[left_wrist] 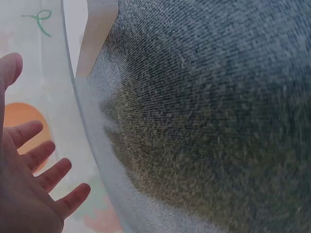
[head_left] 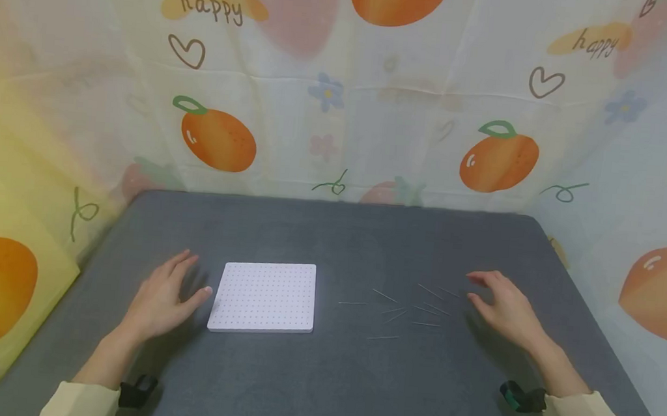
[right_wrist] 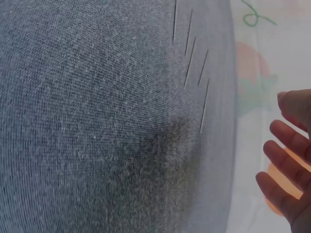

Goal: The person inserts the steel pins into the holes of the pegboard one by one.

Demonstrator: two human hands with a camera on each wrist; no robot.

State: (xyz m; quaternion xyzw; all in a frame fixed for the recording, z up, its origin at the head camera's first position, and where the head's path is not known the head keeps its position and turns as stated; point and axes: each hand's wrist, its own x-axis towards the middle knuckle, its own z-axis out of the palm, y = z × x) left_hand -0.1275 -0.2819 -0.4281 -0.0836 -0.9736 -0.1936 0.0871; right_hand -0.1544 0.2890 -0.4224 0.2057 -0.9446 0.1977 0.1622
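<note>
A white square board (head_left: 264,297) with rows of small holes lies flat on the dark grey table, left of the middle. My left hand (head_left: 160,299) hovers just left of it, thumb pointing at its edge, fingers spread and holding nothing. Several thin, needle-like metal pins (head_left: 384,295) lie scattered to the right of the board. To the right of the pins is my right hand (head_left: 504,308), its fingers loosely bent with nothing in them. In the right wrist view, some pins (right_wrist: 204,107) lie on the tabletop, apart from the fingers (right_wrist: 286,160).
The grey table (head_left: 319,390) ends at a back edge against a white curtain (head_left: 374,139) printed with oranges and hearts. Yellow-tinted cloth (head_left: 10,209) hangs at the left. Dark straps (head_left: 521,398) circle both wrists below the cream sleeves.
</note>
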